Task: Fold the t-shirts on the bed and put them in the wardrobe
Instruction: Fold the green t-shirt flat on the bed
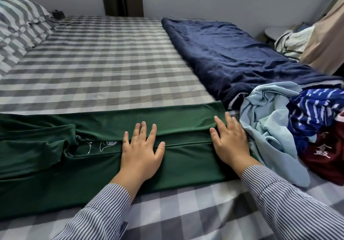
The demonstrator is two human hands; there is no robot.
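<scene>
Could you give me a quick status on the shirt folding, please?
Left hand and right hand flat, pressing green t-shirt. Sides folded in, lengthwise fold not done. Unfolded pile touching right hand's side; nothing blocking.

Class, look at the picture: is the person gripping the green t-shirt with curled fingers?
No: both the left hand and right hand press flat on the green t-shirt.

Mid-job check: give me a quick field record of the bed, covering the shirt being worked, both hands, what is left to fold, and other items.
shirt in work: green t-shirt, long sides folded inward, lying across the near bed
left hand: flat, pressing the shirt's middle
right hand: flat, pressing its right end
unfolded pile: light blue garment, blue striped garment, maroon garment, right of the shirt
other: navy blanket, striped pillow
surface: checked bedsheet
</scene>
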